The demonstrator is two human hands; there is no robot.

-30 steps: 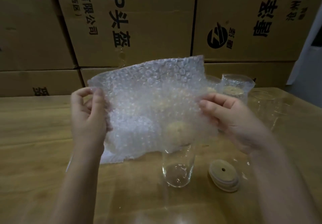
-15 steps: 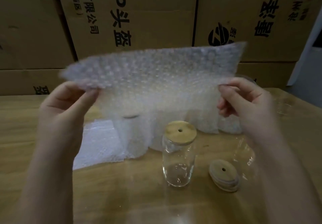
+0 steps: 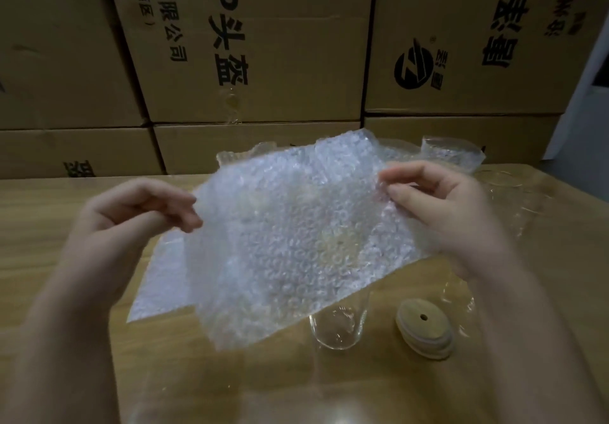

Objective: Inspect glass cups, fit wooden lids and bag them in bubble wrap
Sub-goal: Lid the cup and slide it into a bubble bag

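A bubble wrap bag (image 3: 283, 245) hangs in the air over the table's middle. My left hand (image 3: 131, 222) pinches its left edge, and my right hand (image 3: 441, 206) pinches its right edge. Under the bag stands a glass cup (image 3: 336, 328); only its lower part shows, and its wooden lid shimmers faintly through the bubbles. To the cup's right a small stack of wooden lids (image 3: 425, 331) with a centre hole lies on the table.
More bubble wrap bags (image 3: 158, 282) lie flat on the wooden table (image 3: 49, 225) at the left. Wrapped cups (image 3: 451, 153) stand at the back right, and clear glass cups (image 3: 514, 199) stand at the right. Stacked cardboard boxes (image 3: 263, 44) wall the back.
The bag has come down from its raised, stretched position and now covers the lidded cup's top. Both hands moved lower and closer together.
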